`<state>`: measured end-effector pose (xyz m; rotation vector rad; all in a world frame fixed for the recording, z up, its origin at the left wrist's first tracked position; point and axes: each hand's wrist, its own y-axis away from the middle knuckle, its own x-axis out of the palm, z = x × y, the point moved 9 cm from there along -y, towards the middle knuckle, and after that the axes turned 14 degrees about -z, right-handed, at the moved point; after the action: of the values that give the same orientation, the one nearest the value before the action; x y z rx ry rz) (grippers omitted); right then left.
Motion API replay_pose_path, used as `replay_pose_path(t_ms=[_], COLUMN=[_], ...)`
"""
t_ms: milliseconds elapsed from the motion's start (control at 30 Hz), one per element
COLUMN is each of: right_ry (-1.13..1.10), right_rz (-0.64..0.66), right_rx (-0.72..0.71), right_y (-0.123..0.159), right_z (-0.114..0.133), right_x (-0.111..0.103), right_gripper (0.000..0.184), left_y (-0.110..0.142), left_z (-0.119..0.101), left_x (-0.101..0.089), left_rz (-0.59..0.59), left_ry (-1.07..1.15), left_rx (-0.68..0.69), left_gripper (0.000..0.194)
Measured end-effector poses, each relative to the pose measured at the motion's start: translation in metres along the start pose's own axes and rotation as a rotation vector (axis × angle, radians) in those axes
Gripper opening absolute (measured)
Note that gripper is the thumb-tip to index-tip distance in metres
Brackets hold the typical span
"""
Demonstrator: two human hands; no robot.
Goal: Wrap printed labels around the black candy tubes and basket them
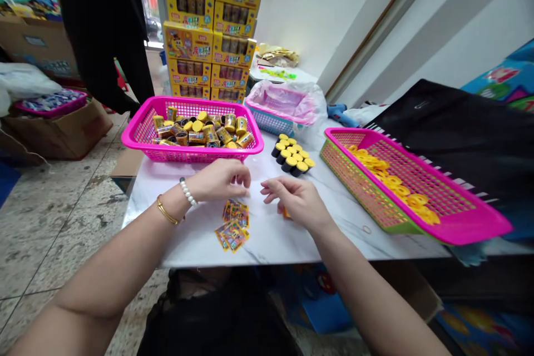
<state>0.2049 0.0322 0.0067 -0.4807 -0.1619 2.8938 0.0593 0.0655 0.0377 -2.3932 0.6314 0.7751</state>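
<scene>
My left hand [223, 179], with a beaded bracelet and a gold bangle, is just above the white table, its fingers curled in; whatever is between the fingertips is too small to make out. Facing it across a small gap, my right hand [295, 198] has its thumb and fingers drawn together. A bit of an orange thing [286, 213] shows under the right palm, mostly hidden. Small printed orange-and-purple cards [232, 233] lie overlapping in two groups below my left hand. Beyond my right hand stands a cluster of black cups with yellow lids [293, 154].
A pink basket [192, 157] of small yellow cans stands behind my left hand. To the right, a pink-and-green basket [362, 200] holds yellow rings. Stacked yellow boxes [189, 44] rise at the back. A lined blue basket [271, 121] sits behind. A person [104, 28] stands at left.
</scene>
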Motion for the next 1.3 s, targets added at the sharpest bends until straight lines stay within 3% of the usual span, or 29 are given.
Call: replay_pose_path(t_ms=[100, 167, 267, 333, 467, 533, 700, 767, 833, 900, 967, 1167, 1300], right_ry=[-0.004, -0.001, -0.012, -0.019, -0.028, -0.054, -0.184, -0.278, -0.369, -0.429, -0.433, -0.407, -0.442], right_rz=[-0.064, -0.075, -0.069, -0.079, -0.081, -0.031, 0.180, 0.188, 0.110, -0.005, -0.110, -0.191, -0.209], right_rx=[-0.026, -0.003, 0.047, 0.057, 0.064, 0.077, 0.084, 0.104, 0.132, 0.149, 0.146, 0.105, 0.078], right_y=[0.001, 0.005, 0.010, 0.010, 0.004, -0.001, -0.018, -0.026, -0.034, -0.039, -0.040, -0.033, -0.032], right_z=[-0.001, -0.007, -0.016, -0.019, -0.017, -0.014, 0.002, 0.003, -0.003, -0.013, -0.022, -0.025, -0.021], right_x=[-0.008, -0.012, -0.016, -0.019, -0.019, -0.009, 0.032, 0.041, 0.040, 0.034, 0.026, 0.023, 0.021], right_gripper=[0.045, 0.044, 0.045, 0.045, 0.048, 0.049, 0.043, 0.042, 0.042, 0.044, 0.048, 0.056, 0.056], left_y=[0.021, 0.030, 0.032, 0.022, -0.003, -0.005, -0.003, -0.004, -0.002, 0.003, 0.008, 0.013, 0.017], left_z=[-0.012, -0.015, -0.015, -0.012, 0.014, 0.026, 0.025, 0.021, 0.024, 0.029, 0.027, 0.018, 0.021], left_x=[0.045, 0.063, 0.074, 0.064, 0.013, -0.001, 0.003, -0.001, -0.013, -0.030, -0.039, -0.007, 0.000], left_rz=[0.379, 0.474, 0.504, 0.397, -0.066, -0.213, -0.287, -0.319, -0.421, -0.580, -0.665, -0.551, -0.601], left_ry=[0.037, 0.044, 0.051, 0.066, 0.188, 0.320, 0.534, 0.584, 0.602, 0.541, 0.450, 0.417, 0.484], left_rx=[0.144, 0.202, 0.228, 0.195, -0.063, -0.193, -0.253, -0.256, -0.304, -0.368, -0.387, -0.421, -0.464], left_gripper=[0.020, 0.018, 0.019, 0.016, 0.007, 0.008, 0.017, 0.031, 0.043, 0.033, 0.020, 0.033, 0.032])
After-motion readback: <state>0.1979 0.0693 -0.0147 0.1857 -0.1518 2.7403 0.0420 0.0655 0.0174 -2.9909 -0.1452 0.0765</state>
